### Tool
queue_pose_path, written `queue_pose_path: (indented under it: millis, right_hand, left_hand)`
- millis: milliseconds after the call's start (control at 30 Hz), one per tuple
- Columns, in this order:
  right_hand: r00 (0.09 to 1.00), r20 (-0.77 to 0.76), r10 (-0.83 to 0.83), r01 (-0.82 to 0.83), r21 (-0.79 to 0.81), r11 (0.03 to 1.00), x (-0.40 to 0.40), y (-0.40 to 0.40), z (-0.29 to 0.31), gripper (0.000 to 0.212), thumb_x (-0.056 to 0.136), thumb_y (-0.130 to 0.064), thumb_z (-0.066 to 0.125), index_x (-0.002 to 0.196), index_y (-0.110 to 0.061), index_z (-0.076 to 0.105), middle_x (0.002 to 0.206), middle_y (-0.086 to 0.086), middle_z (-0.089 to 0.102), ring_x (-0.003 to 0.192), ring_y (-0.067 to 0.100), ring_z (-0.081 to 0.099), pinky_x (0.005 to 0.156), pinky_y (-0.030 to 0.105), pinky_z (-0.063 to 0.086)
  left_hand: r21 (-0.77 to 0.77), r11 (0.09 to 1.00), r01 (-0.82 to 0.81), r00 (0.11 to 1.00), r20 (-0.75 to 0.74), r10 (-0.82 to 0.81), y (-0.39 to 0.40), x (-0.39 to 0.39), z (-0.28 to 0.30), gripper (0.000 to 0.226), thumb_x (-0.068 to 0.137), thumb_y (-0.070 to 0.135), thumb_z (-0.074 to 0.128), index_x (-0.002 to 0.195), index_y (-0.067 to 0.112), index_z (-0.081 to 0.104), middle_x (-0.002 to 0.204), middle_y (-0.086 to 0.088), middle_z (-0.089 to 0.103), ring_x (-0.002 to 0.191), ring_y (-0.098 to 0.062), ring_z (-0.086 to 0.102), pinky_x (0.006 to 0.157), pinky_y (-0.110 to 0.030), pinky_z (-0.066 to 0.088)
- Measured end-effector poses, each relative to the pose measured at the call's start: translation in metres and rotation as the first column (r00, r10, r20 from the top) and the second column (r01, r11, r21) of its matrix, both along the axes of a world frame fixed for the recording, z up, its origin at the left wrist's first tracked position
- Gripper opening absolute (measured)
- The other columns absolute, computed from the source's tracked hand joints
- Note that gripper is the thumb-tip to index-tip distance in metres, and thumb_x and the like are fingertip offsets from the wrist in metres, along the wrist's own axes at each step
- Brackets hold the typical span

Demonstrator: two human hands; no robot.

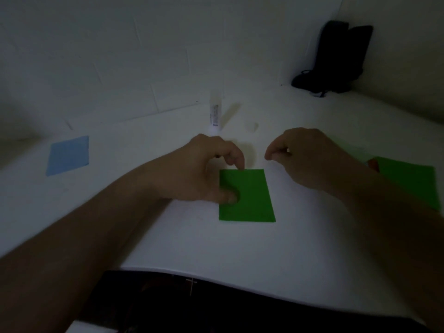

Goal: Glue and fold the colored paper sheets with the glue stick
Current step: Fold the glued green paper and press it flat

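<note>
Left hand (204, 169) pinches green paper's (247, 200) left edge — right hand (310, 157) loosely curled, holding nothing.

head cam | looks forward and down | close over white table (240, 248) | single view

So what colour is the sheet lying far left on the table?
Light blue sheet, flat on the white table; head view shows it.
</note>
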State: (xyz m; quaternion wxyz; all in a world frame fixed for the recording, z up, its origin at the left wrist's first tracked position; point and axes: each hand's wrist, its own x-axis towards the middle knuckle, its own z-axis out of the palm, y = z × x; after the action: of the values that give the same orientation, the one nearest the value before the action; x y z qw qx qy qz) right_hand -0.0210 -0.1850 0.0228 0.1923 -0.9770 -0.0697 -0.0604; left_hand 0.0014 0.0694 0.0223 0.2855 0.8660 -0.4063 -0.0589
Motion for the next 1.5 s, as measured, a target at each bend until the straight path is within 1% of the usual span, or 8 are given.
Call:
queue_pose_path:
  millis: [367, 600, 800, 1067, 1200, 1300, 1367, 1500]
  right_hand:
    - [0.988, -0.157, -0.001, -0.001, -0.011, 1.000, -0.009, 0.019, 0.009, 0.033, 0.094, -0.005, 0.052, 0.089, -0.033, 0.068, 0.102, -0.010, 0.061, 0.099, 0.010, 0.056, 0.088, 0.020, 0.038]
    - [0.988, -0.146, -0.057, 0.062, 0.028, 0.998, -0.014, 0.029, 0.004, 0.020, 0.095, -0.027, 0.053, 0.091, -0.018, 0.070, 0.093, -0.001, 0.068, 0.084, 0.018, 0.061, 0.065, 0.030, 0.043]
    - [0.999, -0.031, -0.032, 0.034, 0.053, 0.998, -0.017, 0.031, 0.002, 0.013, 0.085, -0.034, 0.073, 0.086, -0.027, 0.062, 0.083, -0.013, 0.060, 0.073, -0.001, 0.052, 0.057, 0.016, 0.033]
    - [0.994, 0.035, -0.105, 0.098, 0.160, 0.982, -0.010, 0.024, 0.000, 0.017, 0.089, -0.042, 0.069, 0.086, -0.030, 0.057, 0.080, -0.008, 0.062, 0.074, 0.008, 0.058, 0.063, 0.027, 0.043]
    - [0.986, 0.063, -0.154, 0.139, 0.193, 0.971, -0.007, 0.020, 0.003, 0.037, 0.094, -0.061, 0.055, 0.079, -0.028, 0.056, 0.076, -0.009, 0.062, 0.071, 0.007, 0.058, 0.060, 0.026, 0.037]
    - [0.987, -0.029, -0.159, 0.160, 0.291, 0.943, -0.006, 0.015, 0.013, 0.048, 0.098, -0.067, 0.044, 0.081, -0.024, 0.057, 0.058, -0.001, 0.064, 0.048, 0.004, 0.056, 0.056, 0.026, 0.037]
    - [0.976, -0.198, -0.087, 0.172, 0.469, 0.866, -0.007, 0.014, 0.017, 0.043, 0.100, -0.064, 0.042, 0.092, -0.024, 0.057, 0.054, 0.002, 0.064, 0.038, 0.009, 0.050, 0.050, 0.023, 0.037]
    - [0.927, -0.366, 0.082, 0.283, 0.828, 0.484, -0.008, 0.017, 0.023, 0.027, 0.101, -0.044, 0.054, 0.113, -0.020, 0.055, 0.072, 0.015, 0.072, 0.050, 0.019, 0.057, 0.056, 0.029, 0.040]
  left_hand:
    - [0.115, 0.984, 0.140, 0.989, -0.074, -0.132, 0.006, -0.002, -0.003, 0.078, 0.046, 0.079, 0.085, 0.113, 0.058, 0.053, 0.122, 0.015, 0.052, 0.120, -0.014, 0.049, 0.101, -0.043, 0.047]
    - [0.074, 0.988, 0.133, 0.990, -0.057, -0.129, 0.004, -0.005, -0.003, 0.065, 0.051, 0.066, 0.089, 0.106, 0.057, 0.056, 0.119, 0.018, 0.052, 0.120, -0.012, 0.050, 0.101, -0.037, 0.045]
    - [-0.004, 0.994, 0.112, 0.990, -0.084, -0.112, 0.004, -0.006, -0.002, 0.049, 0.057, 0.048, 0.089, 0.099, 0.055, 0.064, 0.115, 0.017, 0.056, 0.118, -0.012, 0.055, 0.101, -0.042, 0.049]
    - [-0.006, 0.992, 0.124, 0.991, -0.056, -0.124, 0.007, -0.014, 0.008, 0.014, 0.071, 0.040, 0.080, 0.079, 0.050, 0.074, 0.105, 0.018, 0.064, 0.115, -0.008, 0.058, 0.093, -0.012, 0.042]
    - [-0.217, 0.976, 0.004, 1.000, 0.026, 0.002, 0.003, -0.010, 0.007, 0.008, 0.082, 0.023, 0.077, 0.083, 0.031, 0.076, 0.094, 0.010, 0.065, 0.090, -0.006, 0.064, 0.080, -0.008, 0.040]
    - [-0.401, 0.910, -0.108, 0.971, 0.154, 0.184, 0.000, -0.006, 0.009, 0.003, 0.086, 0.027, 0.070, 0.084, 0.027, 0.073, 0.092, 0.009, 0.061, 0.074, -0.005, 0.058, 0.071, -0.008, 0.039]
    - [-0.501, 0.855, -0.130, 0.945, 0.199, 0.261, -0.002, -0.008, 0.010, 0.006, 0.088, 0.022, 0.075, 0.086, 0.027, 0.073, 0.095, 0.008, 0.059, 0.064, -0.008, 0.058, 0.064, -0.010, 0.042]
    - [-0.534, 0.846, -0.007, 0.899, 0.366, 0.239, -0.006, -0.023, 0.009, 0.005, 0.083, 0.011, 0.082, 0.086, 0.015, 0.078, 0.099, 0.000, 0.059, 0.060, -0.009, 0.065, 0.058, -0.017, 0.049]
